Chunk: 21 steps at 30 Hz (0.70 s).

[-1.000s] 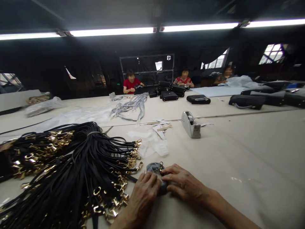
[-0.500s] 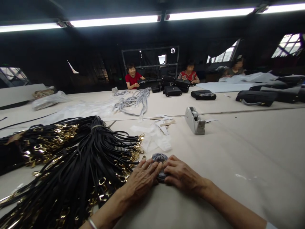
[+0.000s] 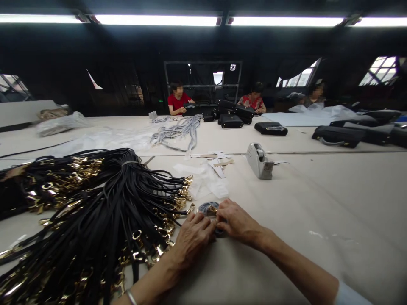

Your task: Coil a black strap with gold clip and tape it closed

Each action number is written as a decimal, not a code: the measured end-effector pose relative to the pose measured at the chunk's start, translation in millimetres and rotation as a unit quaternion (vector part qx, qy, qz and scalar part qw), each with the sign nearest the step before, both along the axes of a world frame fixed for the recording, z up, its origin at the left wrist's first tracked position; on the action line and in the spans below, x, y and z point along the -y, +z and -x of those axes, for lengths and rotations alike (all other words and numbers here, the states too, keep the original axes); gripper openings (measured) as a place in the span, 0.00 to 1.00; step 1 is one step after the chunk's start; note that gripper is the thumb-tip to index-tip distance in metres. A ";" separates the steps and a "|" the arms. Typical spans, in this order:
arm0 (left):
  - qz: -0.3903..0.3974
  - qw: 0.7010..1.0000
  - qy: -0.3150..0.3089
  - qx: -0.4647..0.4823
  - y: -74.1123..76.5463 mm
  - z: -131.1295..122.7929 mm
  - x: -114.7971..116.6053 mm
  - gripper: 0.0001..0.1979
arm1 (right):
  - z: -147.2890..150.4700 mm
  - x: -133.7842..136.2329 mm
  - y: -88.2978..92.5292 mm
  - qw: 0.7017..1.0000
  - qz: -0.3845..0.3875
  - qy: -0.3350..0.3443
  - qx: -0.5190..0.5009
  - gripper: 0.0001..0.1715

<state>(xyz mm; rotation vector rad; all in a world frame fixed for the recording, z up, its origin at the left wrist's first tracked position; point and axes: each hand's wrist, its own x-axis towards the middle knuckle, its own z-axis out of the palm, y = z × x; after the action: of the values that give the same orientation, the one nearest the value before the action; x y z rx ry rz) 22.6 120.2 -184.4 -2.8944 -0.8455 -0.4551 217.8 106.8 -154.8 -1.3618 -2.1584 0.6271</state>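
1. Bright tube lights [image 3: 160, 20] run in a line across a dark room; a metal frame [image 3: 203, 86] stands at the back, with slanted window panes [image 3: 300, 77] to its right.
2. Beneath them spreads a wide, pale desk [image 3: 321, 195], a seam crossing it from side to side.
3. Black bags [image 3: 231, 121] sit piled on its far part; one flat bag [image 3: 270, 128] lies just beside them, and more lie to the right. Their insides are hidden.
4. At far left rests a clear plastic bag [image 3: 62, 124]; its contents are too blurred to name.
5. Across the desk, three people sit, the one at left in a red top [image 3: 178, 103].
6. Nearer stands a grey tape dispenser [image 3: 259, 161], with paper strips [image 3: 219, 164] and crumpled clear film [image 3: 210, 184] to its left.
7. Black straps [image 3: 124, 203] with gold clasps heap over the near left.
8. Between the hands, on the desk, lies a small dark coil [image 3: 206, 206] with a gold piece on it.
9. Right hand [image 3: 237, 222]: fingers bent, pinching the coil's right side. Left hand [image 3: 195, 235]: fingers curled at its near left; whether they grip, I cannot tell.
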 end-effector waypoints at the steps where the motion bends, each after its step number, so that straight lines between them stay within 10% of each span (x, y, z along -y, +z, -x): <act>1: 0.011 1.000 -0.003 0.026 -0.8 -0.8 0.0 0.07 | -1.7 -0.8 5.0 1.000 0.010 0.008 0.000 0.07; 8: 0.023 0.996 -0.010 0.087 -6.4 -7.9 1.4 0.07 | -5.2 -24.7 34.5 0.996 0.041 -0.069 -0.048 0.07; 21: -0.138 0.972 -0.012 0.192 -36.4 -14.1 -1.3 0.20 | 14.8 -30.1 -8.3 0.995 0.015 -0.046 0.089 0.05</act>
<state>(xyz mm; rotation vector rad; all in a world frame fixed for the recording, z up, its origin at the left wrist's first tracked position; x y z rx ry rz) 36.6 121.4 -220.8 -2.5985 -0.7183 -1.0681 203.0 136.8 -163.0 -1.5774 -2.2160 0.5209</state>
